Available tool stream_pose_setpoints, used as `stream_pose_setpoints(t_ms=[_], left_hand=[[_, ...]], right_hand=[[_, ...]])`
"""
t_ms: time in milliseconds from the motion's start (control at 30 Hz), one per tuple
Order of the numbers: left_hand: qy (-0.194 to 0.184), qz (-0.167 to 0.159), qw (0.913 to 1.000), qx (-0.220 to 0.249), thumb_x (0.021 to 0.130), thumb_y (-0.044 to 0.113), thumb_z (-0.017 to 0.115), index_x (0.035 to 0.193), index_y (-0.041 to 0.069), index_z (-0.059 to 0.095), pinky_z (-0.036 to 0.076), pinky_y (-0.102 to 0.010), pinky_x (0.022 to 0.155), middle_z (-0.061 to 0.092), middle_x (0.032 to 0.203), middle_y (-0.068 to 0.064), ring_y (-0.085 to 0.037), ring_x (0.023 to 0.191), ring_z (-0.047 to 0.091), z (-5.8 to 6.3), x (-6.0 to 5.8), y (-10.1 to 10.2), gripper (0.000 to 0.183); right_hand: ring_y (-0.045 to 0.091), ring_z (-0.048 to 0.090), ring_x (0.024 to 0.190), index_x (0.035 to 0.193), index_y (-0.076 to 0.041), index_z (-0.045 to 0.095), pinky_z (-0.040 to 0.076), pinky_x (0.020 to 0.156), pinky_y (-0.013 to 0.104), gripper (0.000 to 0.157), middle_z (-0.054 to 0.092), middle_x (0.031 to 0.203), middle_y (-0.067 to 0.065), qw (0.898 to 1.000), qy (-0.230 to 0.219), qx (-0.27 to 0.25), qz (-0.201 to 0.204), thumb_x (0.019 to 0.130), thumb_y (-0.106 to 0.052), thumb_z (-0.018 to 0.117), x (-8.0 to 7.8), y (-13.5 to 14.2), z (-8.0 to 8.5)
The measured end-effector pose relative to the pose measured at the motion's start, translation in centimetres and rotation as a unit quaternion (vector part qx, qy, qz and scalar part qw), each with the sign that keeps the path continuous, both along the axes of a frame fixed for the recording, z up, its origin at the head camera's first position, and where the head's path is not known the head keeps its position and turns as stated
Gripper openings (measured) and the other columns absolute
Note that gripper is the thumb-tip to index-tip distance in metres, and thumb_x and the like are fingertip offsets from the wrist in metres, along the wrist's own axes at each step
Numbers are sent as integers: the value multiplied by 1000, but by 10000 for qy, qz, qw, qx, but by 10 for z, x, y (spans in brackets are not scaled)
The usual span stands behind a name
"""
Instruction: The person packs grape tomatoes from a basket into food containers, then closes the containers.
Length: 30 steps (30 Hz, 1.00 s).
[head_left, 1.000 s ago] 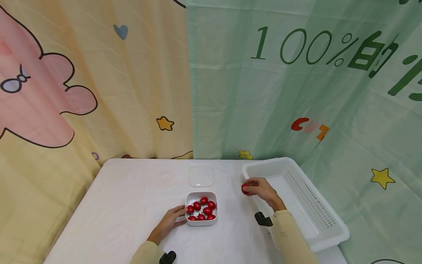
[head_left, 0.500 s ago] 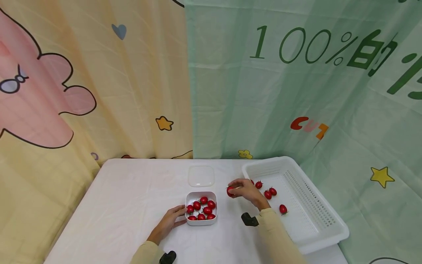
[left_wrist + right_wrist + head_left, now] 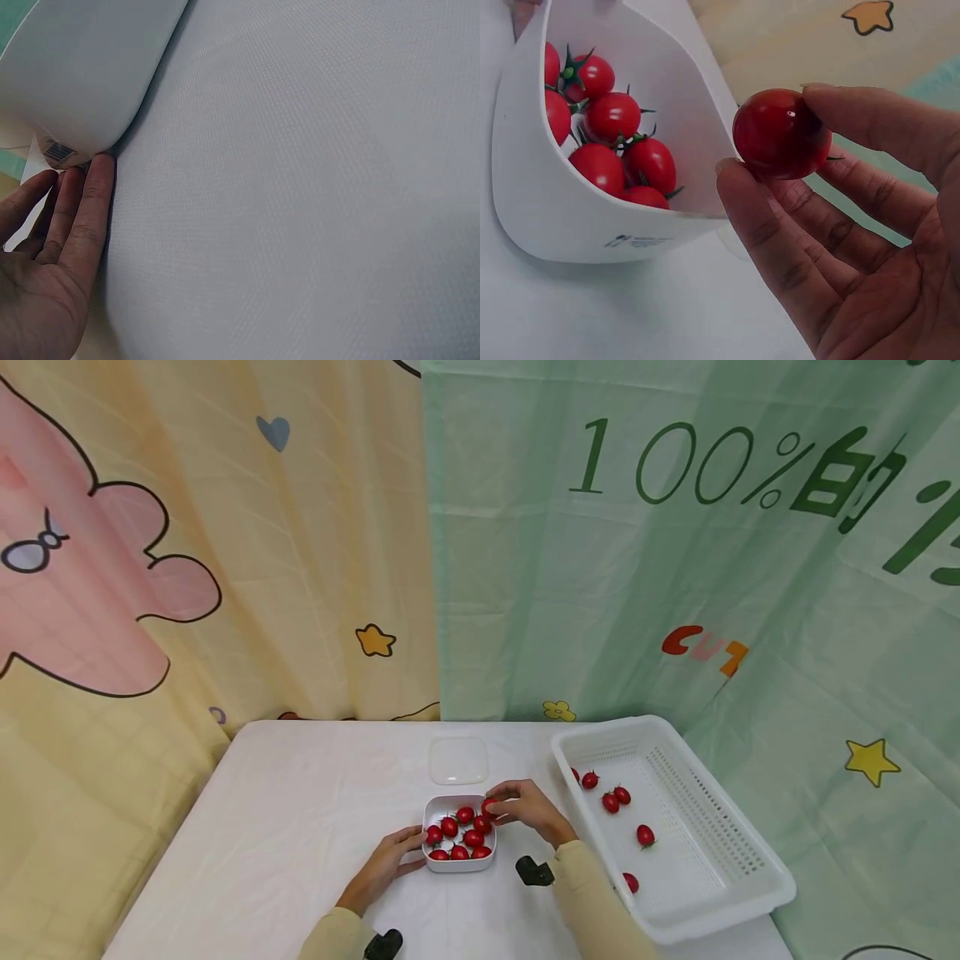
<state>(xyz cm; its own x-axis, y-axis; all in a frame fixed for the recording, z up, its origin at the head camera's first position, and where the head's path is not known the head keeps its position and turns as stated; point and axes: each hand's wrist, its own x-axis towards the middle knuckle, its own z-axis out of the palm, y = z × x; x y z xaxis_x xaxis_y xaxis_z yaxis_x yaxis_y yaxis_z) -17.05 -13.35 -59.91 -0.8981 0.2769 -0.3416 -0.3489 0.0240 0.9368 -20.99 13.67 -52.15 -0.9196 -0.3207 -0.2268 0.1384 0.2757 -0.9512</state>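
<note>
A small white box (image 3: 459, 867) on the table holds several red cherry tomatoes (image 3: 613, 116) with green stems. My right hand (image 3: 529, 810) pinches another cherry tomato (image 3: 780, 135) between thumb and fingertips, at the box's far right rim. In the right wrist view that tomato appears beside the open box, its stem pointing toward the palm. My left hand (image 3: 386, 864) touches the box's left side with fairly straight fingers. The left wrist view shows the fingertips (image 3: 100, 166) right at the box's outer wall, near a barcode label.
A large white perforated basket (image 3: 720, 852) stands on the right, with several cherry tomatoes (image 3: 611, 802) in it. Behind the box a clear lid (image 3: 458, 761) lies flat on the white-covered table (image 3: 300, 802). Printed curtains (image 3: 510, 568) hang behind and at the sides.
My right hand has carried the cherry tomato leftward from the basket's left edge to the box's far right rim, uncovering the tomatoes in the basket. The left hand has stayed at the box.
</note>
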Motion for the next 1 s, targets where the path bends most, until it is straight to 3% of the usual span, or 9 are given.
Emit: stream_pose_setpoints(t_ms=[367, 767, 1000], left_hand=[[30, 17, 10000, -24, 99, 30, 54, 138, -15, 37, 52, -43, 94, 50, 131, -27, -26, 111, 56, 1, 0, 0, 62], [-31, 57, 10000, -72, 99, 31, 54, 138, -15, 37, 52, -45, 94, 48, 133, -29, -31, 115, 54, 1, -1, 0, 63], [-17, 67, 9999, -80, 98, 31, 55, 138, -15, 37, 52, -45, 94, 49, 132, -29, -31, 115, 54, -1, -1, 0, 63]], right_hand=[[19, 68, 79, 112, 9, 64, 60, 77, 36, 30, 68, 90, 8, 9999, -87, -71, -13, 87, -7, 69, 5, -29, -10], [22, 69, 80, 105, 2, 68, 59, 78, 36, 25, 70, 92, 9, 9979, -38, 118, -632, 84, -9, 73, 7, -60, -19], [23, 70, 79, 102, 5, 66, 60, 74, 34, 23, 69, 91, 11, 9954, 115, -223, -920, 83, -7, 74, 7, -73, -26]])
